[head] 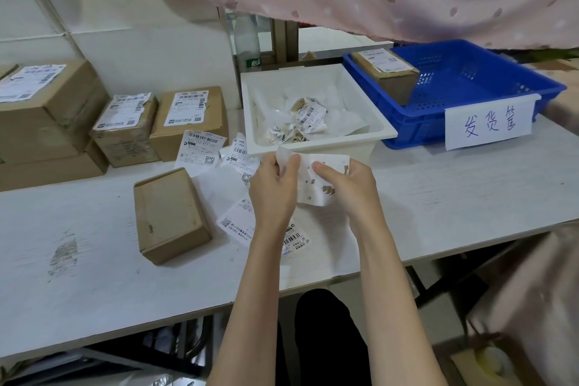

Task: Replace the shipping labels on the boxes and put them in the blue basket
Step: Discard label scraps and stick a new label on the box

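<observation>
While both hands worked above the white bench point(438, 185), they held one torn-off label point(322, 180) between them, just in front of the white bin point(369, 122): the left hand point(274, 188) pinched its left edge between thumb and curled fingers, and the right hand point(351, 185) gripped its right side with the thumb pressed on the paper. That label showed its blank back, spotted with brown scraps of cardboard. One bare box point(170, 215) lay on the bench to the left of the hands, carrying no label on its visible faces. Behind it, along the wall, stood three labelled boxes: a large one point(47, 103) at the far left resting on more cardboard, a small one point(125, 128) with a ragged label, and a third point(191, 119) just beside it. One more labelled box point(387, 75) sat in the back left corner of the blue basket point(470, 88), which bore one handwritten paper sign point(488, 125) on its front wall. Several fresh labels point(203, 150) lay loose on the bench between the boxes and the hands, some overlapping and partly hidden by the wrists, so their exact count could not be told. Crumpled labels point(308, 116) lay in the white bin.
</observation>
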`<state>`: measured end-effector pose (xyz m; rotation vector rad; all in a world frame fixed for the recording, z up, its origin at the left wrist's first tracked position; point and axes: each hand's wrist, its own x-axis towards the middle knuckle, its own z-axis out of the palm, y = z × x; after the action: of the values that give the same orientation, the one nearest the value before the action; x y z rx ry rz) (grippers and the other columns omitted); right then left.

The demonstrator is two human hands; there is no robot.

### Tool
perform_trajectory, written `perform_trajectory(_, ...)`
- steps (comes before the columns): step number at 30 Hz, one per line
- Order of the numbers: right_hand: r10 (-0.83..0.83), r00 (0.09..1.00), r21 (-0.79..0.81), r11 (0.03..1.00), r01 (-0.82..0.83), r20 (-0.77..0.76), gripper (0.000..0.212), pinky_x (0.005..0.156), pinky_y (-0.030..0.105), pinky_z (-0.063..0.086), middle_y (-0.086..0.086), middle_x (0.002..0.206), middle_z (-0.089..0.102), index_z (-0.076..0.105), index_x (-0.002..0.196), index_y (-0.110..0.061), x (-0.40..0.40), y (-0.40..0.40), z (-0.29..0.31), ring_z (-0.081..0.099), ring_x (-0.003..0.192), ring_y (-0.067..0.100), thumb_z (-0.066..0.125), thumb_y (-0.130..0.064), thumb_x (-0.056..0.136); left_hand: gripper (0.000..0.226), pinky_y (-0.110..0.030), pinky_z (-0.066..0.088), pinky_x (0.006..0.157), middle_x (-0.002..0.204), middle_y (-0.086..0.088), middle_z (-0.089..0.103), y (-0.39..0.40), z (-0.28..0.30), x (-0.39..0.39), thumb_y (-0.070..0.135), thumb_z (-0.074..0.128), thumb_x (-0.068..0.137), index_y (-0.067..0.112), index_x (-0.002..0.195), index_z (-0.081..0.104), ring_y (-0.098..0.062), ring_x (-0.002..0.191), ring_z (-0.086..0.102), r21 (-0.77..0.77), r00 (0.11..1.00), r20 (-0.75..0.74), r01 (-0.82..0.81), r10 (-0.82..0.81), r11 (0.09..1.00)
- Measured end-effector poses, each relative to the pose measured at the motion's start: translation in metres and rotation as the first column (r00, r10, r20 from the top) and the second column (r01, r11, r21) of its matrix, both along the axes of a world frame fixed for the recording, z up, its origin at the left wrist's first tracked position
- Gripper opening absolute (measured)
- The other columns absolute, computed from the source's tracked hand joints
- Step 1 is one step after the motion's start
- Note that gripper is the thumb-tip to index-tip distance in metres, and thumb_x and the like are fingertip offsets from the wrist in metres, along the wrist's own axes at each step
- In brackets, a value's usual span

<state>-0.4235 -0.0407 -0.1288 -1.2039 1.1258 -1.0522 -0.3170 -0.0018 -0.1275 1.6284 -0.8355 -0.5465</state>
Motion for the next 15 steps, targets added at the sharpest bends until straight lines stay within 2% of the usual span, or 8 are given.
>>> perform_trajectory(2,0.025,0.997,0.051,0.998,-0.029,0.074,0.008,0.078,0.030,0.055,0.004,0.092,0.076,0.074,0.093,-0.011,-0.004,-0.001,0.001,0.072,0.086,0.018,0.070,-0.013,0.087,0.036,-0.046,0.045,0.078,0.079,-0.014,0.060,0.001,-0.001,0.002,0.038,0.058,0.092,0.004,0.083,0.054,-0.033,0.079,0.055,-0.032,0.998,-0.061,-0.012,0.010,0.999)
perform_trajectory(4,0.066,0.984,0.096,0.992,-0.083,0.165,0.008,0.074,0.025,0.055,0.005,0.091,0.076,0.073,0.094,-0.009,-0.009,0.000,0.002,0.072,0.083,0.016,0.067,-0.011,0.089,0.041,-0.047,0.049,0.082,0.088,-0.014,0.063,0.000,-0.001,0.006,0.044,0.057,0.086,0.003,0.089,0.056,-0.031,0.084,0.059,-0.057,0.985,-0.175,-0.003,-0.007,0.998)
perform_trajectory(7,0.069,0.949,0.181,0.975,-0.130,0.309,0.008,0.066,0.020,0.054,0.004,0.085,0.074,0.071,0.094,-0.006,-0.013,-0.001,0.005,0.070,0.076,0.013,0.064,-0.008,0.090,0.013,-0.032,0.050,0.076,0.096,-0.004,0.067,-0.001,0.000,0.008,0.023,0.054,0.099,0.013,0.096,0.062,-0.019,0.089,0.062,-0.097,0.931,-0.361,0.024,-0.058,0.995)
perform_trajectory(10,0.030,0.903,0.288,0.943,-0.167,0.428,0.012,0.073,0.024,0.054,0.006,0.090,0.073,0.069,0.098,-0.004,-0.012,-0.003,0.007,0.069,0.081,0.017,0.064,-0.009,0.089,0.021,-0.030,0.051,0.081,0.112,-0.007,0.069,-0.003,0.001,0.011,0.019,0.050,0.102,0.012,0.116,0.063,-0.018,0.096,0.065,-0.101,0.867,-0.490,0.048,-0.092,0.994)
perform_trajectory(12,-0.008,0.866,0.348,0.917,-0.193,0.500,0.013,0.079,0.028,0.054,0.008,0.094,0.073,0.070,0.098,-0.004,-0.013,-0.003,0.008,0.069,0.086,0.019,0.063,-0.009,0.088,0.027,-0.030,0.050,0.078,0.117,-0.009,0.068,-0.003,0.003,0.011,0.022,0.050,0.102,0.009,0.123,0.061,-0.020,0.099,0.064,-0.074,0.844,-0.531,0.041,-0.074,0.996)
perform_trajectory(15,-0.037,0.814,0.369,0.903,-0.222,0.580,0.008,0.073,0.028,0.054,0.006,0.085,0.072,0.068,0.090,-0.006,-0.013,0.000,0.009,0.069,0.077,0.017,0.060,-0.006,0.090,0.030,-0.028,0.050,0.076,0.113,-0.008,0.068,-0.003,0.003,0.009,0.024,0.051,0.102,0.007,0.125,0.061,-0.018,0.096,0.064,-0.061,0.833,-0.551,0.033,-0.061,0.998)
